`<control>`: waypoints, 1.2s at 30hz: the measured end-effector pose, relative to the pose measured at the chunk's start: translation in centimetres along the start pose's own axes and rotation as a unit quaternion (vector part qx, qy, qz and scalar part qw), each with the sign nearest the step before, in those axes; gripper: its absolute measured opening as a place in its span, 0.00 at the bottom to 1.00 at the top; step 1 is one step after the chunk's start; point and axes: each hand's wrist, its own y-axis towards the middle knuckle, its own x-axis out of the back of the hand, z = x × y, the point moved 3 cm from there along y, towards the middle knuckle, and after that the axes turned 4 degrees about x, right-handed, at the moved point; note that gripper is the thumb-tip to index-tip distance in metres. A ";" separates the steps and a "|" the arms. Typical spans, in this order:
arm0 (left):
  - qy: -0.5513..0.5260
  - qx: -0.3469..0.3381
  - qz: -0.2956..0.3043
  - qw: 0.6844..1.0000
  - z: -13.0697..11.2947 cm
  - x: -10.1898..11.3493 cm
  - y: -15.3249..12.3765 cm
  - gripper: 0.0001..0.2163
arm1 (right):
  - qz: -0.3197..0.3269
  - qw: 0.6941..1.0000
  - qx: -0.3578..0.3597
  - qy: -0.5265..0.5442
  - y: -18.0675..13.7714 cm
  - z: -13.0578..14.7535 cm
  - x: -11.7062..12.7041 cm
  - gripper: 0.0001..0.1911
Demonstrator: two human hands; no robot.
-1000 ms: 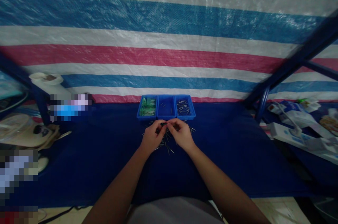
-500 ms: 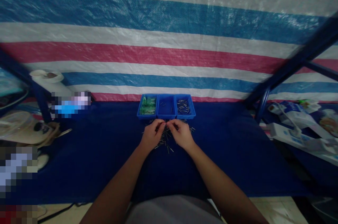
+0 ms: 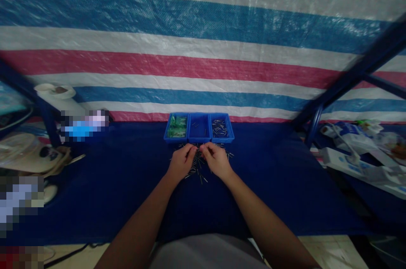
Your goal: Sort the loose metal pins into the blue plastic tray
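My left hand (image 3: 181,161) and my right hand (image 3: 217,160) are held close together over a loose pile of thin metal pins (image 3: 197,166) on the dark blue cloth. On each hand the thumb and fingers are pinched together; what they grip, if anything, is too small to make out. Just beyond my hands stand three joined blue bins. Small green pieces lie in the left bin (image 3: 176,127), a few thin pins in the middle bin (image 3: 199,128), and many metal pins in the right bin (image 3: 220,128).
A striped plastic sheet (image 3: 196,45) hangs behind the blue-covered table (image 3: 111,193). Dark blue frame bars slope at both sides. On the left are a white roll (image 3: 57,95) and a lidded container (image 3: 28,155). A white power strip (image 3: 342,161) and packets lie at right.
My fingertips have drawn slightly apart, leaving a small gap between the hands. The bins and the pile look unchanged.
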 end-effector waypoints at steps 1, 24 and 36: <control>0.001 0.002 -0.004 1.000 0.1 0.0 0.0 0.15 | 0.003 1.000 0.007 0.004 0.0 0.1 0.0 0.16; -0.007 0.030 -0.017 0.999 0.5 0.1 0.0 0.16 | -0.013 0.998 0.017 0.056 0.1 0.5 -0.2 0.09; -0.046 0.027 -0.004 0.999 0.2 -0.1 -0.1 0.15 | 0.005 1.000 -0.021 0.007 0.0 0.3 -0.1 0.23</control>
